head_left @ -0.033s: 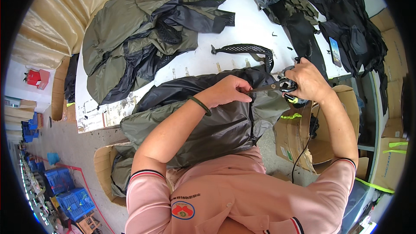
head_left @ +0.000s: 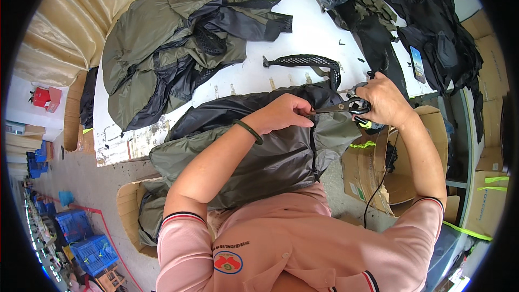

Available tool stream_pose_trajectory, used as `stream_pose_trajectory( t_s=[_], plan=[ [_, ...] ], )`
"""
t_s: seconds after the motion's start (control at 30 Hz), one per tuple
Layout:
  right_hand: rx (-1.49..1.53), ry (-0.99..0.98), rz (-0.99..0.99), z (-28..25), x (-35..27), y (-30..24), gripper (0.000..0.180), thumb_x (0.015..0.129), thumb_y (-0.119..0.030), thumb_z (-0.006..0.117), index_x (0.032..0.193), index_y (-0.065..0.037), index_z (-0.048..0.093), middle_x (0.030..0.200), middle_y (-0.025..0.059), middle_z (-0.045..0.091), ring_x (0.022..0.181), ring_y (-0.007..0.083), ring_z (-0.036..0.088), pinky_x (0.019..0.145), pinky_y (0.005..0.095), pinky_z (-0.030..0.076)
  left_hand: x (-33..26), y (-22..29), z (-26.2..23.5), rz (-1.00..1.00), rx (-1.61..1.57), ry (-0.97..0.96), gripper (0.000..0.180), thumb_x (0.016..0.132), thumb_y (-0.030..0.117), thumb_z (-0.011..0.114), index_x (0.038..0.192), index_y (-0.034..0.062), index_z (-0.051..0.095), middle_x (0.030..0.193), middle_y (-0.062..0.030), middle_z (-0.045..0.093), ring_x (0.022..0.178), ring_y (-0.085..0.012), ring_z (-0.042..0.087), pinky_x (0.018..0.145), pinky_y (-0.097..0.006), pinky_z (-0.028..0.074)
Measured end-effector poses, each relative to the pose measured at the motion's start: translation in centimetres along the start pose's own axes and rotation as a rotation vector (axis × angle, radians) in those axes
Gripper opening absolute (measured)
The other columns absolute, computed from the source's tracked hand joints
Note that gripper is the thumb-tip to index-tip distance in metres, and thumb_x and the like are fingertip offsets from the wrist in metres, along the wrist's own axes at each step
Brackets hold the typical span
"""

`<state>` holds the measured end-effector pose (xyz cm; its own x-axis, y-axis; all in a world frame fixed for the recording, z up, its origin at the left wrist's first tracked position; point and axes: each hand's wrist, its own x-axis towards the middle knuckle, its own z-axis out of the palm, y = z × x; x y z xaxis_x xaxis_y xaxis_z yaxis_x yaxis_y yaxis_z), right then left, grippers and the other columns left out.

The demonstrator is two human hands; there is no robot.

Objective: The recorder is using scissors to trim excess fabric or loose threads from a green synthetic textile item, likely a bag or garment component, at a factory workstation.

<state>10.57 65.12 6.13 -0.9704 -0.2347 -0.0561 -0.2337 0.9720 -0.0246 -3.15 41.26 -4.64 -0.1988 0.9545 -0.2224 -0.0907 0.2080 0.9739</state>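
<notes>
A thin olive-grey and black fabric bag [head_left: 259, 154] drapes over the table's front edge and down to my lap. My left hand [head_left: 284, 112] pinches the bag at its dark seam, thumb against the fingers. In my right hand [head_left: 386, 100] is a pair of scissors [head_left: 331, 109], its dark handles wrapped by my fingers. The blades point left, and their tips meet the spot at my left fingertips; whether they are parted there is hidden. A black mesh strap [head_left: 303, 61] curves from the bag onto the tabletop just beyond my hands.
Another olive and black bag [head_left: 146, 49] lies spread on the white table [head_left: 216, 84] at far left. Black fabric pieces [head_left: 438, 16] and a phone [head_left: 417, 64] lie at right. Open cardboard boxes [head_left: 359, 176] stand below the table, one by my right arm, another [head_left: 127, 205] at left.
</notes>
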Motion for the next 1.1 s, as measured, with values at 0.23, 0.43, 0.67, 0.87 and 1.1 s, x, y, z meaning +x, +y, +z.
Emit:
stream_pose_trajectory(
  t_s=[0.23,0.43,0.67,0.87,1.1],
  plan=[
    [0.453,0.094,0.283,2.4,-1.5,-0.9,0.049,0.061,-0.039,0.087,0.074,-0.003,0.057,0.066,0.0143,0.058,0.067,0.0369,0.056,0.064,0.0407,0.045,-7.6,2.1,-3.3,0.490,0.831,0.307,0.042,0.073,0.027,0.080,0.106,0.0056,0.065,0.092,-0.0090,0.062,0.083,-0.0244,0.059,0.076,-0.034,0.047],
    [0.311,0.099,0.122,2.9,1.6,-5.3,0.046,0.059,-0.036,0.087,0.080,-0.006,0.058,0.071,0.0082,0.059,0.075,0.0311,0.058,0.074,0.0394,0.041,-19.4,0.8,-7.9,-0.099,0.849,0.373,0.038,0.071,0.022,0.082,0.101,0.0042,0.067,0.093,-0.0098,0.063,0.092,-0.0284,0.060,0.080,-0.035,0.047],
    [0.190,0.082,-0.143,1.5,10.3,-11.9,0.050,0.059,-0.041,0.084,0.083,-0.005,0.059,0.080,0.0114,0.060,0.084,0.0305,0.059,0.076,0.0406,0.038,-21.6,-1.3,-7.0,-0.007,0.681,0.501,0.036,0.073,0.016,0.080,0.104,0.0055,0.066,0.093,-0.0093,0.067,0.088,-0.0252,0.064,0.078,-0.033,0.049],
    [0.156,-0.014,-0.252,1.2,14.2,-15.0,0.047,0.061,-0.042,0.083,0.079,-0.007,0.057,0.078,0.0110,0.060,0.084,0.0307,0.059,0.075,0.0409,0.038,-24.3,-1.2,-7.0,-0.004,0.668,0.556,0.052,0.072,0.015,0.080,0.119,0.0100,0.058,0.098,-0.0103,0.067,0.091,-0.0259,0.063,0.080,-0.035,0.049],
    [0.137,-0.137,-0.252,1.2,16.6,-17.2,0.049,0.064,-0.046,0.081,0.079,-0.006,0.058,0.079,0.0117,0.062,0.084,0.0311,0.060,0.076,0.0405,0.038,-25.8,-2.3,-6.5,0.023,0.620,0.648,0.059,0.073,0.014,0.079,0.125,0.0152,0.052,0.095,-0.0107,0.064,0.091,-0.0300,0.063,0.078,-0.039,0.049]
  ],
)
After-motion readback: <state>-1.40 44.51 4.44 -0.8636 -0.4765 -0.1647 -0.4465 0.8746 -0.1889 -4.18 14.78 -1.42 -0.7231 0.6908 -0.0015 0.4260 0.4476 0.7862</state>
